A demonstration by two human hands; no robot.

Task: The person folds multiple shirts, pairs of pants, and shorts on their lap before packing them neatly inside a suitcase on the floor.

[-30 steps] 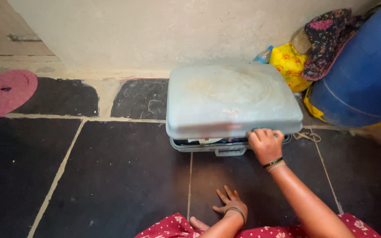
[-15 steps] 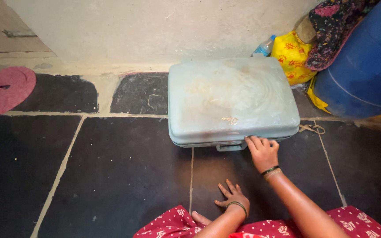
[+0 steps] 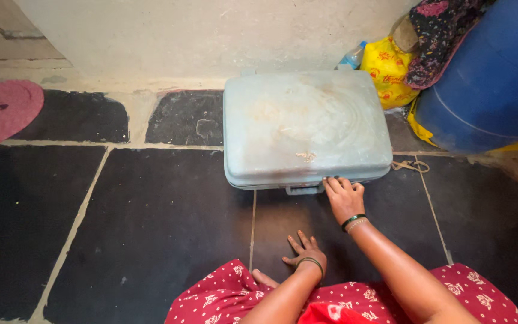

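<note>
A pale blue hard suitcase (image 3: 304, 123) lies flat and closed on the dark stone floor, against the wall. My right hand (image 3: 343, 198) rests at its front edge, fingertips touching the seam just right of the handle (image 3: 304, 190). It grips nothing. My left hand (image 3: 305, 252) lies flat on the floor in front of my knees, fingers spread. Both wrists wear thin bangles.
A big blue drum (image 3: 493, 72) stands at the right, with a yellow bag (image 3: 391, 72), a patterned dark cloth (image 3: 439, 36) and a plastic bottle (image 3: 352, 58) beside it. A round pink mat (image 3: 1, 111) lies at the far left. My red dotted garment (image 3: 331, 300) fills the bottom edge.
The suitcase lid, raised a little a second ago by my right hand, has come down shut. My right hand now rests at the front seam; the left stays on the floor.
</note>
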